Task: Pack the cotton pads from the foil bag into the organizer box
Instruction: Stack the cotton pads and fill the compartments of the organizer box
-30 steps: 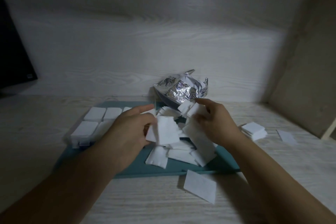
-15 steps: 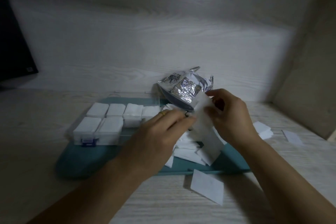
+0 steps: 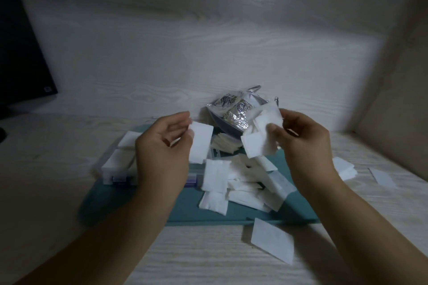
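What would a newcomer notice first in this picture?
Two raised hands: the left hand pinches one pad, and the right hand holds a bunch of pads in front of the foil bag. Below them, loose pads lie heaped on a teal mat, beside the box.

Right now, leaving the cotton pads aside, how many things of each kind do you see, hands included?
Hands: 2 (left hand, right hand)
Foil bag: 1
Organizer box: 1
Teal mat: 1
Dark screen: 1
Total: 6
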